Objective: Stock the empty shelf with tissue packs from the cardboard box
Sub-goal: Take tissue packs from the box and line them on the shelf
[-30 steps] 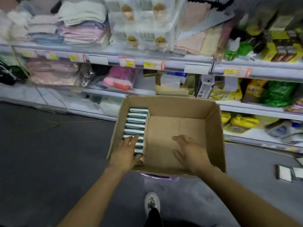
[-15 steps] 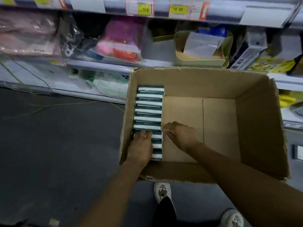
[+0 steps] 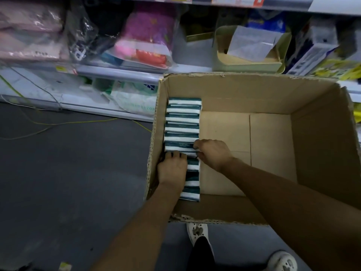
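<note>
A person is leaning over an open cardboard box (image 3: 254,90) sitting on a dark floor (image 3: 68,173) before store shelves (image 3: 117,70). A row of teal-and-white tissue packs (image 3: 182,122) is standing on edge along the box's left wall. The left hand (image 3: 172,169) is resting on top of the row, fingers (image 3: 176,154) curling over one pack's upper edge. The right hand (image 3: 214,152) is pinching that pack's right end, fingers bent around it. White shoes (image 3: 197,231) are showing below the box
</note>
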The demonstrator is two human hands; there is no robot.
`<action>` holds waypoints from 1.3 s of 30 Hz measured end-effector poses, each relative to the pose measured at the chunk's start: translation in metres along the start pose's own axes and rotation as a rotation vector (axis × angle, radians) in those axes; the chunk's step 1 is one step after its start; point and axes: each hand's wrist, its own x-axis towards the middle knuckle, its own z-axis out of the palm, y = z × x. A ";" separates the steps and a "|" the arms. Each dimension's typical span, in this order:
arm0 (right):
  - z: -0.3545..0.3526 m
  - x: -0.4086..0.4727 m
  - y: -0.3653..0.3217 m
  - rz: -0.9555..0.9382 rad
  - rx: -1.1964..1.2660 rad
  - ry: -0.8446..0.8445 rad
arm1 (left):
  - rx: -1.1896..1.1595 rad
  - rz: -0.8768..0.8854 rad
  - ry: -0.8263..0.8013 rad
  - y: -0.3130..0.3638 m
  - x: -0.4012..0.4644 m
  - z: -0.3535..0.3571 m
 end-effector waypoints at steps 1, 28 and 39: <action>-0.001 0.001 0.000 0.016 -0.006 0.014 | 0.060 0.034 -0.003 0.002 0.001 -0.001; -0.224 -0.404 0.183 -0.054 0.328 0.922 | -1.716 -0.065 -0.180 0.315 -0.157 -0.241; -0.311 -0.548 0.282 0.375 1.283 0.947 | -1.562 0.498 0.024 0.498 -0.214 -0.309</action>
